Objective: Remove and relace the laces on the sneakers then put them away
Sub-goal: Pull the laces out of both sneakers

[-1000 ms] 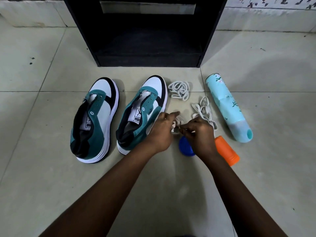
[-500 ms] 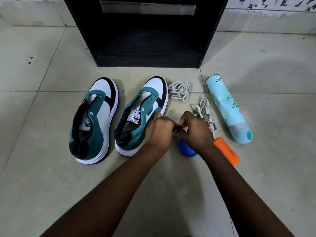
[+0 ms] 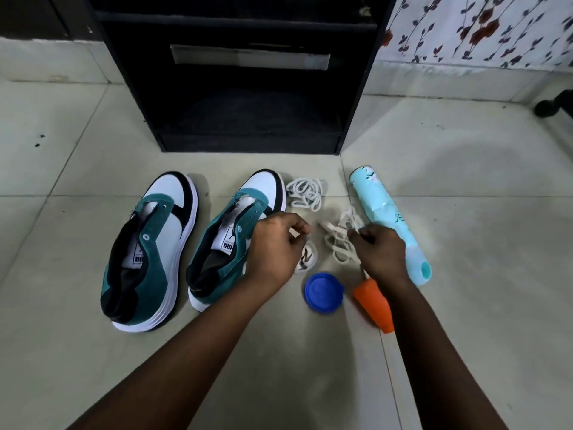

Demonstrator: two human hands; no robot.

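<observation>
pinching a tangled white shoelace (image 3: 338,243), the right hand (image 3: 379,252) hovers beside the left hand (image 3: 274,246). left fingers curl; whether they hold anything is unclear.

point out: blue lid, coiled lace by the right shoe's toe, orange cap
blue lid (image 3: 323,292), head view, centre of its top face
coiled lace (image 3: 304,192), head view, middle of the white bundle
orange cap (image 3: 375,302), head view, middle of its side

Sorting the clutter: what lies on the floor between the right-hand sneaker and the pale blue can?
In the head view, between sneaker and can: two loose white laces, the nearer pinched by the right hand.
</observation>
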